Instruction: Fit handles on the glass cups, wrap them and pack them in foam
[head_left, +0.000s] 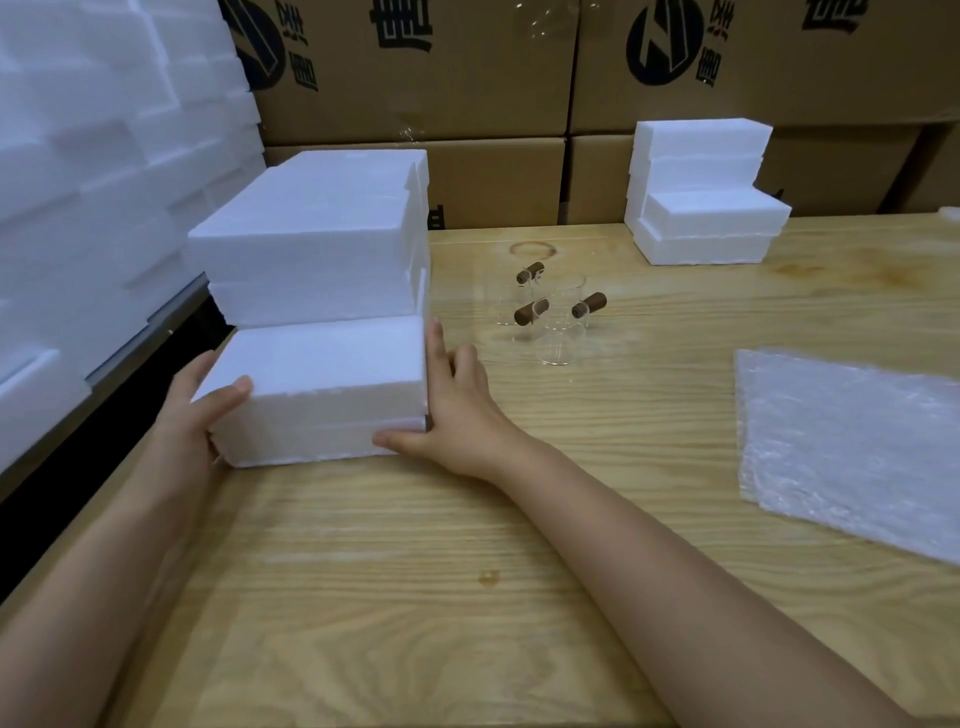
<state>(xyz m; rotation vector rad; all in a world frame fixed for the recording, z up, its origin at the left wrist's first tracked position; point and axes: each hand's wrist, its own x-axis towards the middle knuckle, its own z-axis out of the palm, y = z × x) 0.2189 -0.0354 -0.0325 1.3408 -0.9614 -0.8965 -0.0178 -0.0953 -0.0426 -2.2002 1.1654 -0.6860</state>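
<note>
Foam box (322, 379) beside taller foam stack (311, 244), glass cups (558, 340) near

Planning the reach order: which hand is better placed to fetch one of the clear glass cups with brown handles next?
Probably right. The right hand presses the side of the white foam box nearest the clear glass cups; the left hand holds the opposite side.

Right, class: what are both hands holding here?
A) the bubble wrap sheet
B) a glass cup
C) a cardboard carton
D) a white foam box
D: the left hand grips one end of the white foam box and the right hand presses flat against the other.
</note>
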